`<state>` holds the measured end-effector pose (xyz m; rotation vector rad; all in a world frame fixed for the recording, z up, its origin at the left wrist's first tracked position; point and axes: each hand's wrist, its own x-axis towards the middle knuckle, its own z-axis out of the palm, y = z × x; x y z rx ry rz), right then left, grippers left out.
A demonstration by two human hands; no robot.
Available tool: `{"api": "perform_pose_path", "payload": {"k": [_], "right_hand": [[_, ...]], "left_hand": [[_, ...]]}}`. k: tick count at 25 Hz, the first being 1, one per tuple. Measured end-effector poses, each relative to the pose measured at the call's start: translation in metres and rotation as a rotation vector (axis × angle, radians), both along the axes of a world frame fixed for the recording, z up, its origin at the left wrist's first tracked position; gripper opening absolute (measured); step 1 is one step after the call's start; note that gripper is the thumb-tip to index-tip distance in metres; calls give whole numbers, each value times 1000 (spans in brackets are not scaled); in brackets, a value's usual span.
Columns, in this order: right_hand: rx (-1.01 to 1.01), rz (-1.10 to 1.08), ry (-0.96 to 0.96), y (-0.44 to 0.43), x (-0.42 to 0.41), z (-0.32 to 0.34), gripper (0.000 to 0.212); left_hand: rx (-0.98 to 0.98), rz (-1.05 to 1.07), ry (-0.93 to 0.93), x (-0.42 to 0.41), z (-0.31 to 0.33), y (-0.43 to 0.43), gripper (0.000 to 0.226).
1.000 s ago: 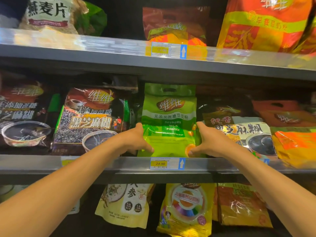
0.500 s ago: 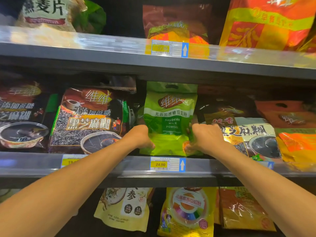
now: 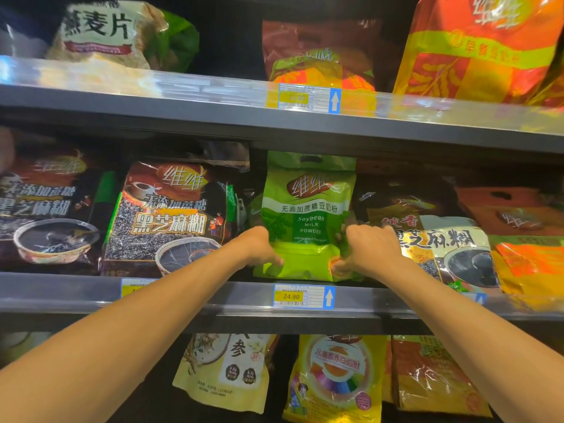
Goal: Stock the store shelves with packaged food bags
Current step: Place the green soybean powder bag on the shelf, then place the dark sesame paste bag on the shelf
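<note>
Green bag (image 3: 308, 209) stands upright on the middle shelf (image 3: 213, 300), between a dark sesame bag (image 3: 171, 215) and a leaning bag (image 3: 439, 242). Left hand (image 3: 259, 248) and right hand (image 3: 369, 251) grip its lower sides, thumbs in front, fingers curled round the edges.

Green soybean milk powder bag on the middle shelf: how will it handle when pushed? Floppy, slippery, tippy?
Probably soft-sided: the green bag creases where the left hand and right hand grip its lower sides. Likely slippery: its film shows glare. Standing upright on the middle shelf, it may tip if pushed high.
</note>
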<state>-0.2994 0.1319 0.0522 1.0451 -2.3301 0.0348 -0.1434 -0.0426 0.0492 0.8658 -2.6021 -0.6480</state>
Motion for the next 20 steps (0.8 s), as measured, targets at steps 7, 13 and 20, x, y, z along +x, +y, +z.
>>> {"api": "perform_pose_path", "payload": {"k": [7, 13, 20], "right_hand": [[-146, 61, -150, 13, 11, 1, 79], [-362, 170, -89, 32, 33, -7, 77], [-460, 462, -246, 8, 110, -18, 74]], "left_hand": [[61, -49, 129, 24, 11, 17, 95], [-345, -107, 298, 81, -3, 25, 54], [-489, 88, 617, 178, -25, -4, 55]]}}
